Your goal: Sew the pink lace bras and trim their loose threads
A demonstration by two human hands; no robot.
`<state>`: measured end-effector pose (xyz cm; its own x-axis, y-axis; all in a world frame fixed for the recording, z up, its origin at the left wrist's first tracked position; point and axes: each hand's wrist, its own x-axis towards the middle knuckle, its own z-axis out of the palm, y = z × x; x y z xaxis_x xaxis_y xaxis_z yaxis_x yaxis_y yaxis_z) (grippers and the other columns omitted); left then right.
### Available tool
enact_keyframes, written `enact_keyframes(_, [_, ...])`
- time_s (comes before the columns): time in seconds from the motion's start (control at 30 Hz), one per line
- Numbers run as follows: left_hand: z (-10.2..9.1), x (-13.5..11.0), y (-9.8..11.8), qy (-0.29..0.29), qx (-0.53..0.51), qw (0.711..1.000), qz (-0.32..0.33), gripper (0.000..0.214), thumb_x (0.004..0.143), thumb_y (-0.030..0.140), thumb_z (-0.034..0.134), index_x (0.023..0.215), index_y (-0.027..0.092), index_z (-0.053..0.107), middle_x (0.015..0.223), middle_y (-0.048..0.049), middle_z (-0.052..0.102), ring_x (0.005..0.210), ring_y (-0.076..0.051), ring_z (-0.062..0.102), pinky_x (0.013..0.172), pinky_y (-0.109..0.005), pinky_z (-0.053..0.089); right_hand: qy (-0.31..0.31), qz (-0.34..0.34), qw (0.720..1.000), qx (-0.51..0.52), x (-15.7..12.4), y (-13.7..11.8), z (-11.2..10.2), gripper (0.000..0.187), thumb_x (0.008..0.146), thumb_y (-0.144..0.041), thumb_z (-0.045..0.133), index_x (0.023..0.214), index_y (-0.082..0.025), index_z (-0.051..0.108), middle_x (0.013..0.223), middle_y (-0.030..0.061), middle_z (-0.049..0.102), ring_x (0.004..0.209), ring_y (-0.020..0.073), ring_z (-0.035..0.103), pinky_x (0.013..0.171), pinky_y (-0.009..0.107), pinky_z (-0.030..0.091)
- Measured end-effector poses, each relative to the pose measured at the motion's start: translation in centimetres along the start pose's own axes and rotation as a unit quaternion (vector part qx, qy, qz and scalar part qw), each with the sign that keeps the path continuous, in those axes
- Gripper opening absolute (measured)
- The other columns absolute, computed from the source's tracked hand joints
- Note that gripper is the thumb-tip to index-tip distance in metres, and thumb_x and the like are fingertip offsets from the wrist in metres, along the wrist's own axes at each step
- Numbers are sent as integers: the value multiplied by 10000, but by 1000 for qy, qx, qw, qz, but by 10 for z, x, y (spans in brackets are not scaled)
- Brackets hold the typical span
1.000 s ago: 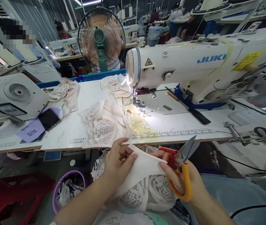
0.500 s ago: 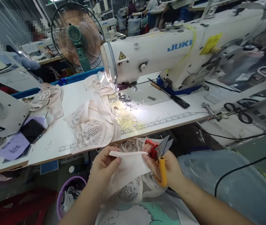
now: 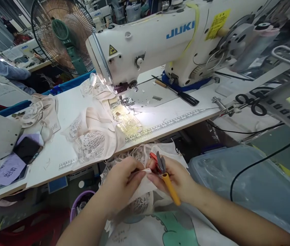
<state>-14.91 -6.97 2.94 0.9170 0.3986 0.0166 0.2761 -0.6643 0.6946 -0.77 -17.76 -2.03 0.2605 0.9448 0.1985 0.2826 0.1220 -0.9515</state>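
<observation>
Over my lap, my left hand (image 3: 124, 181) pinches the folded edge of a pale pink lace bra (image 3: 143, 187) between thumb and fingers. My right hand (image 3: 179, 176) pinches the same edge close beside it, so the fingertips of both hands nearly meet. Tucked in my right hand is a pair of scissors (image 3: 170, 186) with a red and an orange handle, its blades pointing up and apart from the cloth. More of the lace garment hangs behind and below my hands, partly hidden by them.
A white sewing machine (image 3: 145, 48) stands on the table (image 3: 165, 119), its lamp lit. Another lace bra (image 3: 91, 141) lies left of the needle. A black-handled screwdriver (image 3: 187, 98) rests by the machine base. A fan (image 3: 60, 30), a phone (image 3: 28, 149) and a plastic bin (image 3: 237, 184) surround the spot.
My hands have come closer together along the bra's edge, and the stretched strip between them has shortened. The scissors have turned in my right hand. The view has shifted slightly right and down.
</observation>
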Motion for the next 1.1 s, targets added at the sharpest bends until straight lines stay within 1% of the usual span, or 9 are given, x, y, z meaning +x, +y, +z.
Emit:
enact_keyframes(0.13, [-5, 1, -11, -17, -163, 982, -98, 141, 869, 272, 476, 785, 168, 523, 683, 4, 513, 563, -95, 438, 507, -202, 365, -1, 1, 1000, 29, -5, 5, 0, 208, 744, -311, 627, 804, -206, 458, 754, 18, 548, 678, 176, 522, 596, 296, 452])
enact_keyframes(0.27, [-9, -1, -13, -10, -242, 959, -148, 174, 852, 313, 510, 780, 154, 520, 661, 14, 475, 537, -76, 390, 477, -183, 336, 2, 20, 998, 52, -7, 10, 3, 194, 751, -276, 629, 862, -202, 488, 819, 34, 580, 729, 185, 554, 627, 300, 475])
enact_keyframes(0.37, [-11, -2, -15, -10, -261, 950, -172, 207, 841, 349, 528, 785, 151, 513, 643, 19, 453, 531, -74, 376, 473, -182, 324, 2, 34, 998, 59, -4, 8, 5, 154, 755, -267, 607, 808, -200, 479, 790, 30, 579, 681, 167, 541, 599, 287, 469])
enact_keyframes(0.5, [-13, -2, -17, 5, -256, 951, -172, 228, 822, 373, 550, 780, 151, 522, 677, 2, 483, 561, -87, 416, 498, -192, 353, 2, 40, 998, 42, 0, 1, 5, 122, 755, -266, 562, 745, -194, 463, 715, 25, 555, 620, 159, 509, 570, 294, 451])
enact_keyframes(0.7, [-12, 0, -15, 37, -244, 954, -170, 197, 795, 352, 570, 763, 160, 544, 677, -8, 534, 565, -97, 446, 496, -194, 365, -5, 53, 997, 62, 1, -7, 2, 128, 756, -270, 548, 745, -199, 441, 744, 37, 550, 620, 157, 493, 556, 288, 434])
enact_keyframes(0.77, [-12, 2, -11, 36, -240, 955, -173, 196, 776, 349, 585, 738, 161, 541, 663, -5, 540, 539, -90, 434, 472, -188, 346, -36, 58, 995, 72, 5, -11, -4, 151, 764, -303, 553, 757, -199, 445, 761, 38, 548, 594, 143, 472, 530, 273, 425])
enact_keyframes(0.87, [-13, 6, -5, 40, -245, 951, -182, 196, 733, 332, 615, 706, 158, 531, 618, 13, 512, 501, -76, 400, 446, -181, 315, -120, 31, 990, 60, 13, -14, -21, 272, 766, -446, 572, 762, -201, 453, 744, 33, 536, 595, 149, 474, 516, 264, 421])
enact_keyframes(1.0, [-11, 9, -3, 59, -244, 952, -176, 164, 707, 286, 624, 682, 152, 532, 600, 20, 493, 513, -76, 391, 467, -189, 313, -232, -2, 970, -73, 22, -10, -42, 453, 766, -650, 480, 674, -209, 425, 616, -5, 467, 531, 138, 414, 470, 248, 331])
enact_keyframes(1.1, [-8, 10, -6, 80, -248, 949, -177, 140, 707, 270, 616, 691, 151, 544, 618, 13, 508, 545, -86, 415, 493, -199, 327, -278, 6, 950, -140, 20, -3, -48, 490, 782, -691, 398, 683, -211, 416, 631, 1, 454, 539, 147, 410, 478, 252, 299])
